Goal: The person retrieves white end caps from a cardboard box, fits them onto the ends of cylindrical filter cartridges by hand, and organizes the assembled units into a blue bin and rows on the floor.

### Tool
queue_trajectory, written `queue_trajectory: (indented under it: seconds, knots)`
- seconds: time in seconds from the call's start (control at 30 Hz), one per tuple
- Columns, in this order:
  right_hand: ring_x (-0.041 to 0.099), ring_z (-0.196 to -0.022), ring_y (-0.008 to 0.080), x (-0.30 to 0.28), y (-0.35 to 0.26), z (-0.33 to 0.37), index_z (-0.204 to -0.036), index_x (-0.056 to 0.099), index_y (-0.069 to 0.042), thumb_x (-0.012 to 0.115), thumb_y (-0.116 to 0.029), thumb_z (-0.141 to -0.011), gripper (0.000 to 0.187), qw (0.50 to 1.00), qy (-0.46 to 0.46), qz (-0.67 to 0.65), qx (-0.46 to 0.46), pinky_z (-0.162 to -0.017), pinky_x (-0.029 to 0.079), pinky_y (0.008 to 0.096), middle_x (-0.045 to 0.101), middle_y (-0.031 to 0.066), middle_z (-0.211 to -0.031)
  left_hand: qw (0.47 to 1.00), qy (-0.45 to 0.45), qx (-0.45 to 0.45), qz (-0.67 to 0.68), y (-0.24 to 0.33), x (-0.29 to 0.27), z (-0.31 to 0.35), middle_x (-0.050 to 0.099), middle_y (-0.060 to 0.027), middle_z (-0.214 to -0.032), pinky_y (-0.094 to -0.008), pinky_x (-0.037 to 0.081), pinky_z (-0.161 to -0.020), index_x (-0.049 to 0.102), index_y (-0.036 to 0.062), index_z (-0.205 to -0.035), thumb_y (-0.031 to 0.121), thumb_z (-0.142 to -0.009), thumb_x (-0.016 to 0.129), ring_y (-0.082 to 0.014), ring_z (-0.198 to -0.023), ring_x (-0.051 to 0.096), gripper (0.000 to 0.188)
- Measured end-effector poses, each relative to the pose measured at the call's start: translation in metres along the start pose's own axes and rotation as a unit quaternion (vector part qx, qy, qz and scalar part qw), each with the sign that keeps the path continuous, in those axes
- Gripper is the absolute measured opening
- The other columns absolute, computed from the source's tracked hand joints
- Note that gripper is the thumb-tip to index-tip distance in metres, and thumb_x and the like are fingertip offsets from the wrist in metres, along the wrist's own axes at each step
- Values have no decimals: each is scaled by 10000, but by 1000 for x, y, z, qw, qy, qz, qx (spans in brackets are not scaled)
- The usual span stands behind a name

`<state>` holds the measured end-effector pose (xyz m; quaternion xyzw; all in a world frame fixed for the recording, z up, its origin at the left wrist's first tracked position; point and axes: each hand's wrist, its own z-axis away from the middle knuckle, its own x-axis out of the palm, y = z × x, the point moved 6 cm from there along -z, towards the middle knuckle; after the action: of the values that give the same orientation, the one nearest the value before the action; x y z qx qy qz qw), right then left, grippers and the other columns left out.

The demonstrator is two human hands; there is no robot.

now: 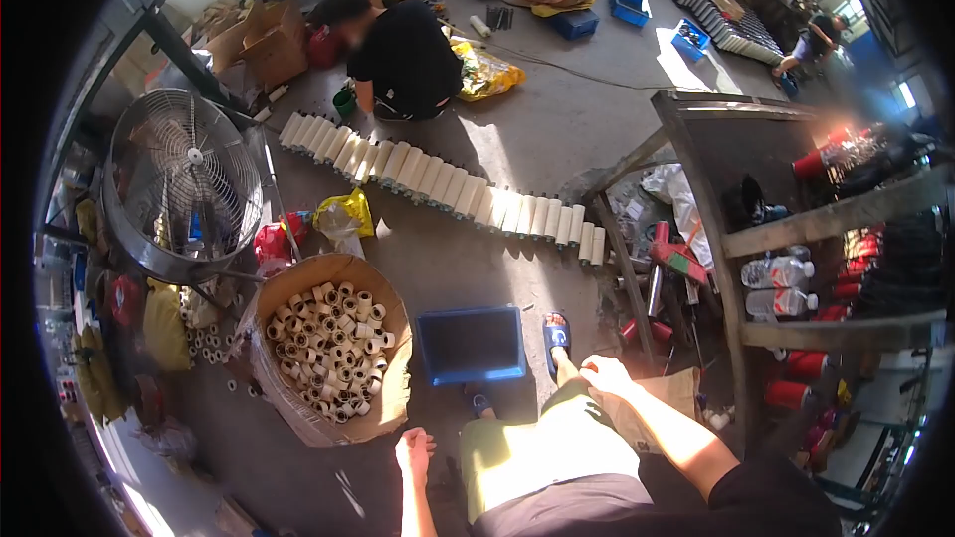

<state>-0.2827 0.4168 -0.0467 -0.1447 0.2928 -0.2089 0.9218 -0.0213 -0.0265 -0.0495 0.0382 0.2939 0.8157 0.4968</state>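
Note:
My left hand (416, 451) hangs beside my left leg with its fingers loosely curled and no object showing in it. The hand is just right of a large cardboard box (396, 416) holding many short cream-coloured rolls (333, 338). My right hand (605, 376) is by my right knee, fingers bent inward, also with no object showing. Whether it touches the knee I cannot tell. Between the box and my right foot, a shallow blue plastic tray (472, 375) lies on the floor in front of me, dark inside.
A long row of upright cream rollers (458, 189) crosses the floor ahead. A large metal fan (189, 179) stands left. On the right is a metal rack (731, 268) with bottles and red cylinders. A person in black (408, 60) crouches beyond the row; blue crates (630, 5) lie farther back.

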Motion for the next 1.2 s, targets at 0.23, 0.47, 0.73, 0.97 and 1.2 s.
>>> queue_trajectory:
  seconds: [0.23, 0.47, 0.73, 0.97, 1.2]
  knots:
    - [714, -966, 400, 20, 7, -267, -1072, 748, -95, 696, -366, -887, 332, 970, 7, 185, -158, -863, 574, 472, 742, 190, -1049, 996, 79, 30, -5, -49, 99, -86, 744, -73, -904, -299, 563, -709, 693, 17, -1082, 154, -994, 662, -130, -775, 695, 166]
    - [723, -1003, 360, 29, 48, -494, -1117, 702, -55, 717, -290, -900, 320, 958, 27, 220, -184, -886, 576, 442, 746, 183, -1067, 886, 38, 348, -305, 34, 220, -323, 705, -161, -971, -427, 550, -805, 686, 26, -1114, 183, -926, 705, -361, -908, 687, 246]
    - [694, -934, 368, -95, 63, -687, -1082, 668, -73, 727, -253, -879, 278, 883, 128, 372, -257, -797, 561, 483, 720, 146, -992, 747, 245, 236, -571, 84, 83, -578, 704, -225, -1095, -481, 517, -948, 657, 11, -1192, 315, -835, 780, -404, -1050, 657, 484]
    - [609, -1125, 241, -190, 156, -697, -1137, 621, -104, 636, -145, -855, 286, 630, 237, 701, -236, -903, 482, 351, 624, 67, -1165, 695, 195, 407, -560, -19, 54, -669, 347, -256, -1610, -478, 233, -1247, 329, 9, -1589, 88, -996, 535, -430, -1494, 311, 632]
    - [503, -1309, 182, -134, 252, -685, -1347, 532, -181, 604, -181, -918, 435, 474, 42, 769, -427, -1007, 417, 334, 463, 15, -1509, 607, 361, 378, -598, -37, 11, -669, 446, -259, -1493, -505, 464, -1030, 410, 0, -1527, 345, -1109, 421, -445, -1317, 510, 542]
